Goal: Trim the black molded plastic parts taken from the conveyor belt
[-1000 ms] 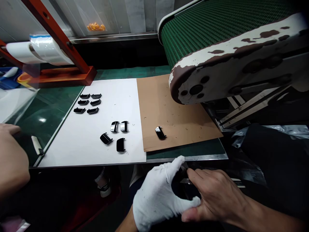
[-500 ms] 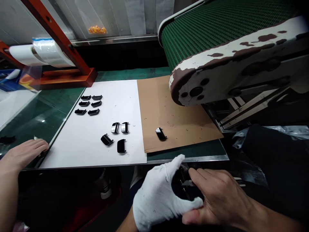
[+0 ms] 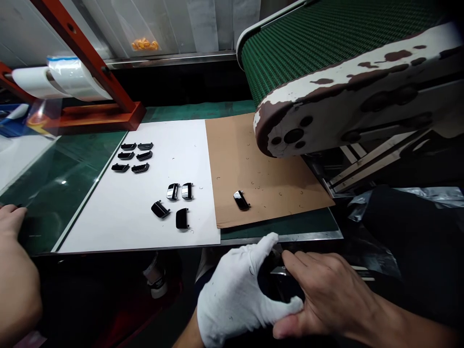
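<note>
My left hand [image 3: 239, 290], in a white glove, is below the table's front edge with thumb and fingers curved around a dark, glossy plastic part [image 3: 278, 290], mostly in shadow. Bare and closed, my right hand [image 3: 322, 290] meets the glove's thumb tip. A thin metal blade [image 3: 279, 271] shows between the two hands, gripped by my right fingers; its handle is hidden. Beyond them, one glossy black plastic piece [image 3: 241, 200] lies on the brown cardboard [image 3: 268, 169]. Several similar black pieces [image 3: 182, 219] rest on the white sheet [image 3: 163, 145], some in paired rows.
A green conveyor belt [image 3: 326, 43] with a chipped white frame overhangs the cardboard at right. An orange stand [image 3: 134, 113] carries rolls of clear film [image 3: 72, 77] at back left. Another person's hand [image 3: 12, 217] is at the left edge. Tiny shavings dot the sheets.
The other person's hand has moved left, away from the white sheet. My two hands have barely moved; the blade between them has shifted slightly up and left.
</note>
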Demonstrator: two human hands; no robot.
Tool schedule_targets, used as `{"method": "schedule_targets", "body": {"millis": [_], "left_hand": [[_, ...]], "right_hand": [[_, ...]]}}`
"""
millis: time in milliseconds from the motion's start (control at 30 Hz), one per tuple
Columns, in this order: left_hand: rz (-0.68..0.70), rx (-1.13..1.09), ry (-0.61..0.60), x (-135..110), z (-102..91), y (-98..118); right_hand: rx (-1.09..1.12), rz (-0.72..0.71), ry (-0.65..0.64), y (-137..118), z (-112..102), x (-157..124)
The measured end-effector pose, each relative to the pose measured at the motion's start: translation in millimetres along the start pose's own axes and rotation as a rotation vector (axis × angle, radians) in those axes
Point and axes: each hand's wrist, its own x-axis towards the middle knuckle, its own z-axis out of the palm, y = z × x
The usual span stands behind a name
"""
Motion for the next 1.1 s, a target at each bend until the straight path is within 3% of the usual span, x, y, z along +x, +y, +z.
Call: {"method": "schedule_targets", "body": {"millis": [933, 1100], "left_hand": [[-0.037, 0.085, 0.054, -0.4, 1.2, -2.9], [0.033, 0.031, 0.101, -0.2, -1.3, 1.0]], "right_hand": [[0.0, -0.129, 0.055, 2.8, 2.4, 1.0], [0.108, -0.115, 0.154, 2.2, -2.7, 1.6]]}}
